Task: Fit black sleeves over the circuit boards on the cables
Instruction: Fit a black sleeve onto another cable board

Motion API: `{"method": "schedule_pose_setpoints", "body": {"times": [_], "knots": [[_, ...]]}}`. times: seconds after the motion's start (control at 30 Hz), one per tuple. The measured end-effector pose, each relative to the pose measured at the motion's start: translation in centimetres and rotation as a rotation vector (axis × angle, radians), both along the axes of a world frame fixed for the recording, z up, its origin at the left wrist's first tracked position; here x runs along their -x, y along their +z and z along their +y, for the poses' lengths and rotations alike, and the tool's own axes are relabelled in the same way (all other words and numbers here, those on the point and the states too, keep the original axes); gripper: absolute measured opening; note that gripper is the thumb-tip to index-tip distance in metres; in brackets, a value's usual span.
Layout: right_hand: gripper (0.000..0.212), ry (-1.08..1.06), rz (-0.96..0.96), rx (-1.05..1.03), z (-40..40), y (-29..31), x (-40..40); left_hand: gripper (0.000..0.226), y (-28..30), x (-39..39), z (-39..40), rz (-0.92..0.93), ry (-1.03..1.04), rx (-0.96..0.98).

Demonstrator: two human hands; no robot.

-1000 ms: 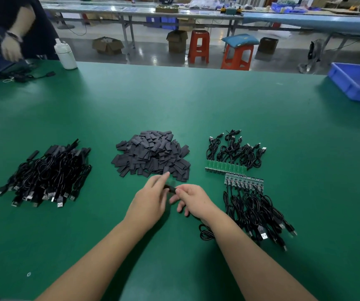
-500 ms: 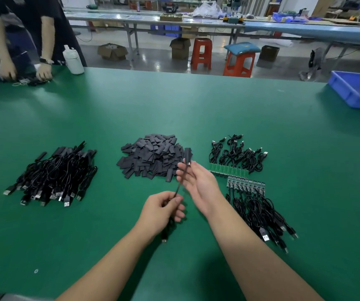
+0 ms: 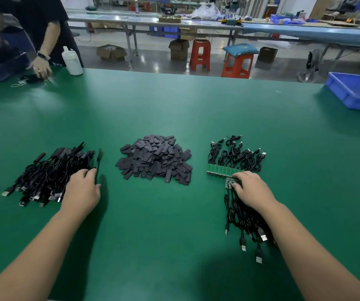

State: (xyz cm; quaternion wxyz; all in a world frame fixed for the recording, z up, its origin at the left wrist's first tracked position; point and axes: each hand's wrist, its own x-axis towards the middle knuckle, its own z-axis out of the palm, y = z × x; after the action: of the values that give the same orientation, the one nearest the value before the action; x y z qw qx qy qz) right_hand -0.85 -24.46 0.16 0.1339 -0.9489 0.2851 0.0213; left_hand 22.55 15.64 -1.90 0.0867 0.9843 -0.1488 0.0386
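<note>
On the green table mat (image 3: 174, 224), the hands, held together over the middle 0.5 s earlier, had been drawn apart. The sleeved black cable (image 3: 98, 164) stretched between them then was now gripped by the left hand (image 3: 83, 192) alone, at the right edge of the pile of finished black cables (image 3: 49, 172). The right hand (image 3: 250, 187) was pressed, fingers curled, onto a small green circuit board (image 3: 229, 183) in the near row of unsleeved cables (image 3: 244, 216). The heap of flat black sleeves (image 3: 155, 159) was left untouched between them.
</note>
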Motion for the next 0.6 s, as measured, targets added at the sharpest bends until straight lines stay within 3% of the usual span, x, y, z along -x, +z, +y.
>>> {"method": "schedule_pose_setpoints", "body": {"times": [0.1,0.27,0.5,0.6], "knots": [[0.042,0.016,0.021,0.062,0.0,0.3,0.2,0.038,-1.1,1.3,-0.4,-0.174,-0.117,-0.097],[0.039,0.005,0.066,0.074,0.1,0.8,-0.1,0.025,-2.2,2.3,-1.4,-0.075,-0.115,-0.072],[0.008,0.056,-0.010,-0.143,0.7,1.7,0.1,0.027,-1.2,2.3,-2.4,-0.127,-0.113,-0.023],[0.008,0.094,-0.038,-0.212,1.7,2.6,-0.3,0.029,0.2,4.6,-5.5,-0.096,-0.222,0.084]]}}
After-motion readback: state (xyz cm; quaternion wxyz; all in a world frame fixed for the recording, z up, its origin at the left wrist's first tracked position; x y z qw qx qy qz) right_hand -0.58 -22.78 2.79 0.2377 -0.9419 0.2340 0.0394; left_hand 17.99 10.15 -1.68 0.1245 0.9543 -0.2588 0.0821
